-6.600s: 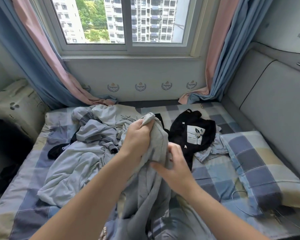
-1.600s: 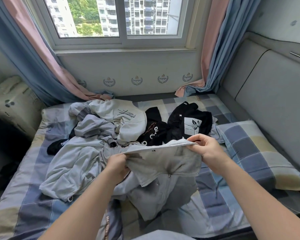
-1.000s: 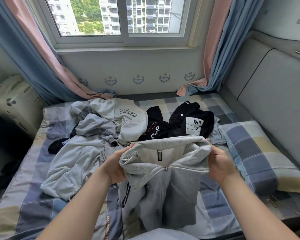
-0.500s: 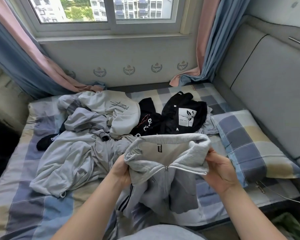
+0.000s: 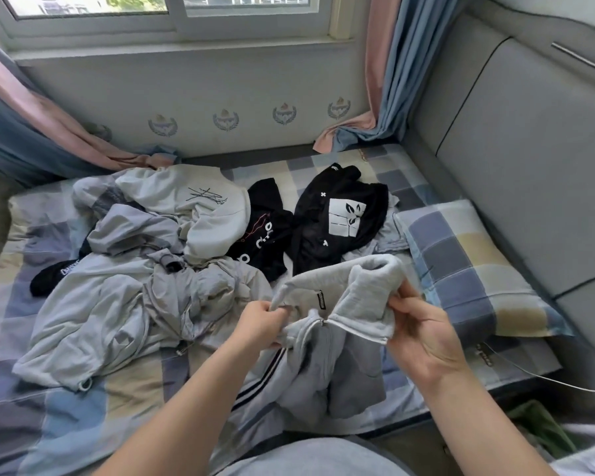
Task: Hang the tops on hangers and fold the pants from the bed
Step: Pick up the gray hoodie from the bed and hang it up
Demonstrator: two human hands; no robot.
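Gripping the jacket [image 5: 352, 376] by its collar [image 5: 364, 293], the left hand [image 5: 260, 324] and right hand [image 5: 423, 334] each curl tight on 1 side, the zip [image 5: 318, 322] between them, above the bed [image 5: 134, 389]. Since 1.6 s ago the collar has opened, label [image 5: 322, 298] showing: ready, I judge, for a hanger.

Matt grey fleecy cloth jacket [image 5: 337, 355] with metal zip; checked cotton bedsheet [image 5: 134, 396].
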